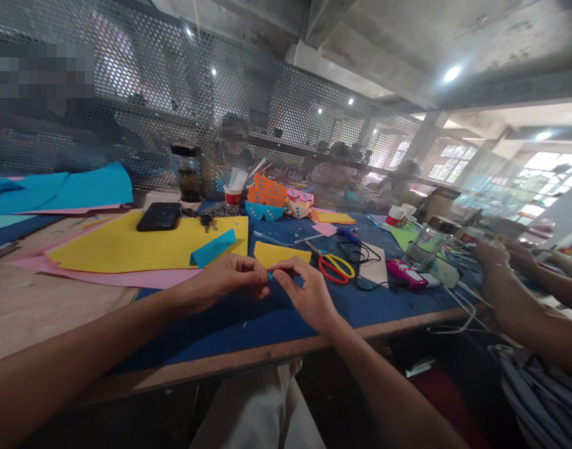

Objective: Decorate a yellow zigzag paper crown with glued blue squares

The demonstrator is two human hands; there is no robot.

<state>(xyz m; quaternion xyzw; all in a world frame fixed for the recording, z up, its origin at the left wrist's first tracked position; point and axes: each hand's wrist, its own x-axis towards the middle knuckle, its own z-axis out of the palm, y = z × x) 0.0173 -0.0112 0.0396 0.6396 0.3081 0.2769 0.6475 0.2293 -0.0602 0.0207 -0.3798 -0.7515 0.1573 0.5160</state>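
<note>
My left hand (241,279) and my right hand (307,290) meet above the blue mat (220,337), fingertips closed. Between them shows a tiny blue piece (269,275), pinched by both hands and mostly hidden. Just behind my left hand stands a folded strip of blue paper (215,247). A yellow paper piece (283,253) lies behind my right hand. To the right of that hand rest scissors (335,268) with red and yellow handles. Farther back stand orange paper shapes (267,190) with blue dots and a blue paper shape (264,211) with pale dots.
Yellow sheets (112,246) on the left carry a black phone (159,216) and keys (207,221). Behind are a dark bottle (186,174) and a paper cup (233,195). On the right lie a corded glue gun (349,236), a pink device (406,274) and a glass jar (423,246). Another person's arm (524,312) reaches in.
</note>
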